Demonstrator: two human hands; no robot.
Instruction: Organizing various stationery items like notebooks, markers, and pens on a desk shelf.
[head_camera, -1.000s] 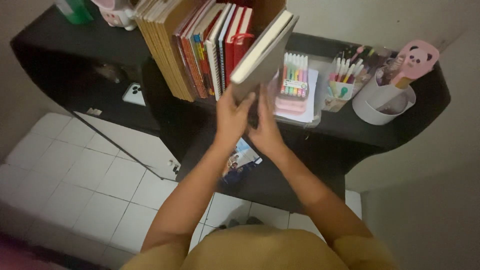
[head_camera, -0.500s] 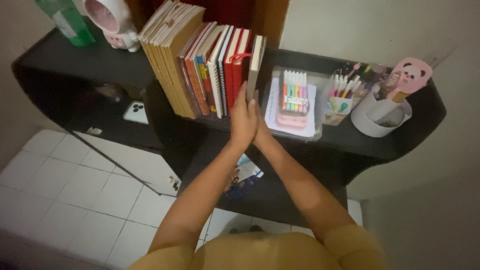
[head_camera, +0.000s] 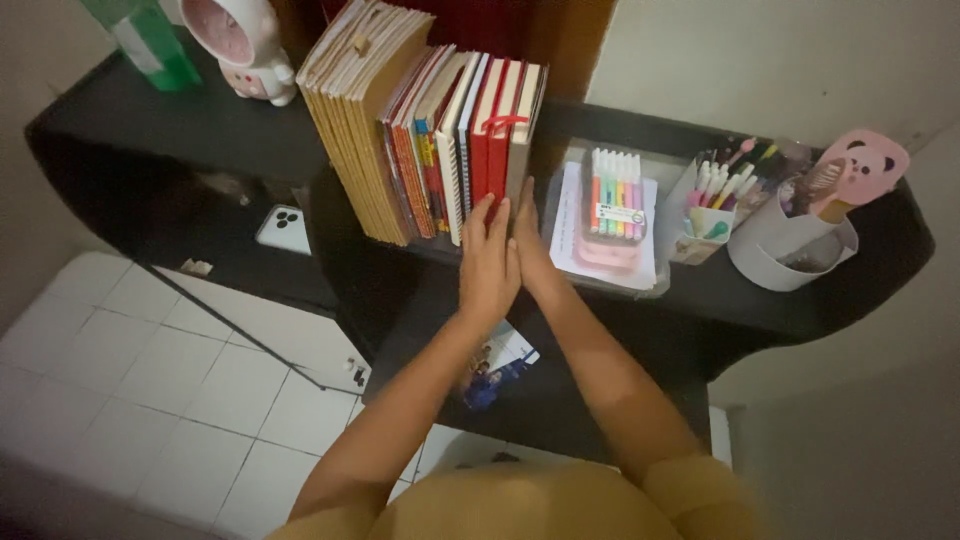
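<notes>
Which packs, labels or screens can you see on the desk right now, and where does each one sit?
Marker pack: flat clear case of coloured pens, white label band across it, on papers right of the books.
Phone: white, lying back up on the lower shelf, left; screen hidden.
Green bottle: upright, far left corner, pale label.
Printed leaflet: blue and white, below the hands.

Single head-worn view, looking steeply down from above the person's chest, facing a black desk (head_camera: 200, 130) against the wall, near enough that its front edge crosses mid-frame, white tiled floor (head_camera: 150, 370) lower left
</notes>
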